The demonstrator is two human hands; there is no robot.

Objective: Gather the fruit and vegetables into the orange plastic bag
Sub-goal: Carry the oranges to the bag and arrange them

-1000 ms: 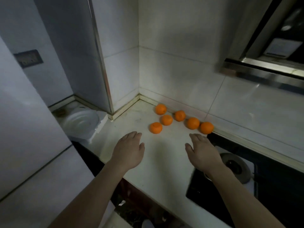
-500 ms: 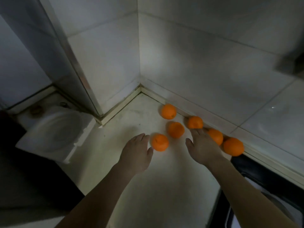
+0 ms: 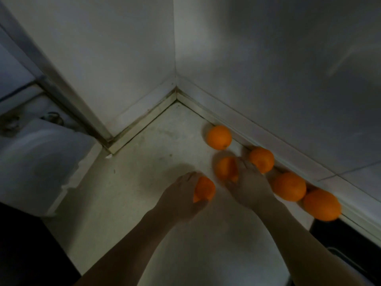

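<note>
Head view: left hand (image 3: 181, 195) now grips the near orange (image 3: 204, 189), right hand (image 3: 249, 188) the middle orange (image 3: 223, 168)

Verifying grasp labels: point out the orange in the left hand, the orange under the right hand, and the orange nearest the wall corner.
Left-hand round orange fruit (image 3: 206, 188): head view, exposed right side.
Right-hand round orange fruit (image 3: 223, 168): head view, uncovered left half.
Corner round orange fruit (image 3: 219, 137): head view, centre.
</note>
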